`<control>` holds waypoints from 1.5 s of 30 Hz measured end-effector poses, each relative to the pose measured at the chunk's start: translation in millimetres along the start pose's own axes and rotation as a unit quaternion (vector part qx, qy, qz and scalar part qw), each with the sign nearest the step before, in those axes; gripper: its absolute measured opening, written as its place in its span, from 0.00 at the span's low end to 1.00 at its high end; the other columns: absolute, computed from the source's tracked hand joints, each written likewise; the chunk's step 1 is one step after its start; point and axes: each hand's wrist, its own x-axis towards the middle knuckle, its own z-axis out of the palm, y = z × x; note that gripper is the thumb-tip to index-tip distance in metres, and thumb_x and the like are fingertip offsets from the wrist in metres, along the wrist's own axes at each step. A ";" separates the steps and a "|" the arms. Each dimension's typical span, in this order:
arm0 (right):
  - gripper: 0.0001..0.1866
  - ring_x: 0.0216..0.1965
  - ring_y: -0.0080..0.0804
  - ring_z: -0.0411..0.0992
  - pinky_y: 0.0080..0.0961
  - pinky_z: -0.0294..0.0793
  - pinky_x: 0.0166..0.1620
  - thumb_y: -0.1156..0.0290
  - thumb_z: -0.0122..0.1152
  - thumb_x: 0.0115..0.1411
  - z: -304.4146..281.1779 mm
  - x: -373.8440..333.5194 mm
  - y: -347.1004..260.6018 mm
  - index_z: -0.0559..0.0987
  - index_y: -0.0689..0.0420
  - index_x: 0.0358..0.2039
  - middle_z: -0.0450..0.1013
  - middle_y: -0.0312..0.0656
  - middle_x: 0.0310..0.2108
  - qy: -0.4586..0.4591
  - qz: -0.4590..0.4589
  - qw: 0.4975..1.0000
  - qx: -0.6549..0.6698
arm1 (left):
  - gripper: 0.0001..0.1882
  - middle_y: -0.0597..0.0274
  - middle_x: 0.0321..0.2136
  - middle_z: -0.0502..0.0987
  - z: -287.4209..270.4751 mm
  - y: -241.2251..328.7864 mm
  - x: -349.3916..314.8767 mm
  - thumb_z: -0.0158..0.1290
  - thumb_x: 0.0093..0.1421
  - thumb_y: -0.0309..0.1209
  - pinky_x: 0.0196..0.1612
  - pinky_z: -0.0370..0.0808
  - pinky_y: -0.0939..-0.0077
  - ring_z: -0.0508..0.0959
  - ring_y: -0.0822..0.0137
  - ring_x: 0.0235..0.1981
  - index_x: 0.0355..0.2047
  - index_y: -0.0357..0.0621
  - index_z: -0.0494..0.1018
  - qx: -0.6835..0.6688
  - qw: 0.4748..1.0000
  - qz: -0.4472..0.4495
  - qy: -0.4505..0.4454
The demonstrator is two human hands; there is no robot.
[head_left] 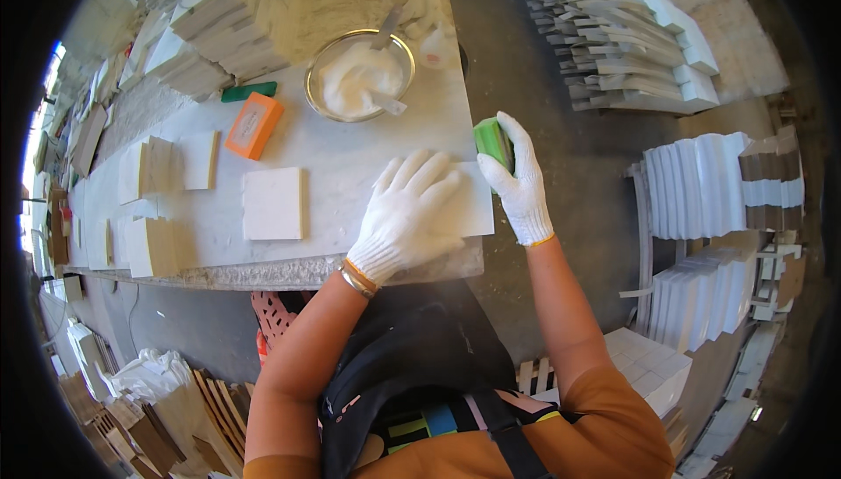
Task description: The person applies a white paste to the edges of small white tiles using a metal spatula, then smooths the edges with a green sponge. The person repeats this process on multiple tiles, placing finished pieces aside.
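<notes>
My left hand (405, 207), in a white knit glove, lies flat with its fingers stretched over a white tile (475, 206) at the right end of the table. Just past the table's right edge, my gloved right hand (524, 188) grips a small green block (491, 141) between thumb and fingers. Left of my left hand, a square white tile (272, 204) lies by itself. Farther back stands a round metal bowl (411, 76) of white paste (355, 81) with a spatula (388, 28) leaning in it.
An orange block (255, 126) and a dark green piece (249, 91) lie left of the bowl. Stacked tiles (232, 19) fill the table's back left; more tiles (153, 247) stand along its left side. Racked slabs (692, 186) stand on the floor to the right.
</notes>
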 end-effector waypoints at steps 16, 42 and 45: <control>0.35 0.63 0.31 0.66 0.30 0.65 0.65 0.63 0.62 0.66 -2.3 13.4 3.9 0.64 0.60 0.70 0.67 0.45 0.63 -0.026 0.110 0.987 0.115 | 0.39 0.54 0.56 0.72 2.6 0.4 -1.4 0.71 0.35 0.38 0.62 0.67 0.51 0.69 0.50 0.62 0.52 0.48 0.73 0.017 0.997 0.024 0.070; 0.35 0.68 0.34 0.61 0.31 0.58 0.70 0.66 0.61 0.67 -3.1 -18.0 -6.5 0.61 0.63 0.70 0.62 0.47 0.69 -0.026 0.080 0.996 0.024 | 0.39 0.51 0.64 0.68 3.4 -0.1 -4.2 0.71 0.40 0.44 0.69 0.61 0.46 0.64 0.45 0.68 0.55 0.51 0.75 -0.002 1.000 -0.010 0.008; 0.36 0.68 0.35 0.61 0.34 0.57 0.71 0.70 0.62 0.65 -16.0 -88.2 -9.7 0.61 0.62 0.71 0.62 0.47 0.68 -0.033 0.091 0.995 -0.009 | 0.39 0.51 0.64 0.68 7.4 -4.0 -6.7 0.71 0.40 0.44 0.69 0.61 0.46 0.64 0.45 0.67 0.55 0.51 0.75 -0.006 1.000 -0.011 0.015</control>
